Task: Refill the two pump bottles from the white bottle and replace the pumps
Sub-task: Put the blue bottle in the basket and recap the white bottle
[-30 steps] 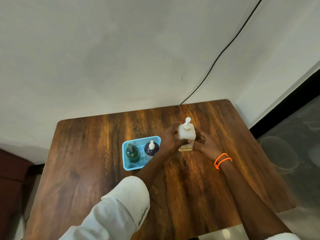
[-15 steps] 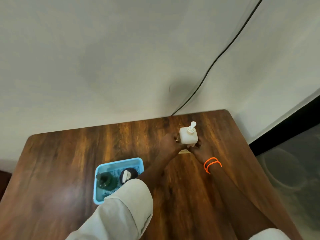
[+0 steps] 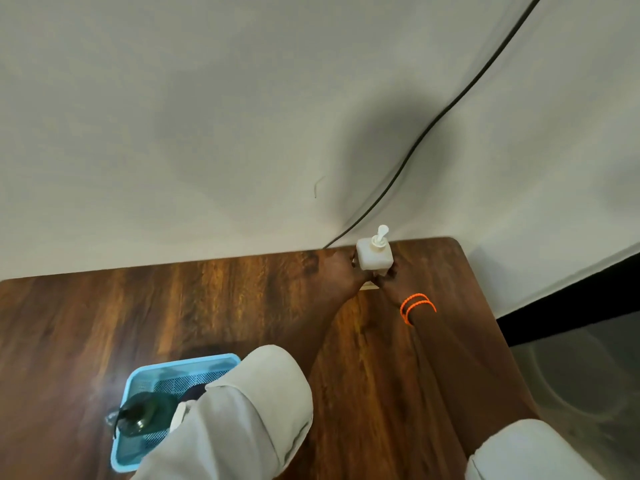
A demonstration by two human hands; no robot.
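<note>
We see one wooden table (image 3: 242, 306), one blue mesh basket (image 3: 180, 370) holding two pump bottles, a green one (image 3: 145, 412) and a dark one (image 3: 194, 393), well apart from our grip. Our left hand (image 3: 341, 271) and right hand (image 3: 389, 280) clasp one white bottle (image 3: 374, 258) between them.

wooden table (image 3: 207, 306), blue basket (image 3: 138, 379), black cable (image 3: 450, 105)

White bottle (image 3: 374, 256) upright, pump bottles (image 3: 145, 412) basketed.
</note>
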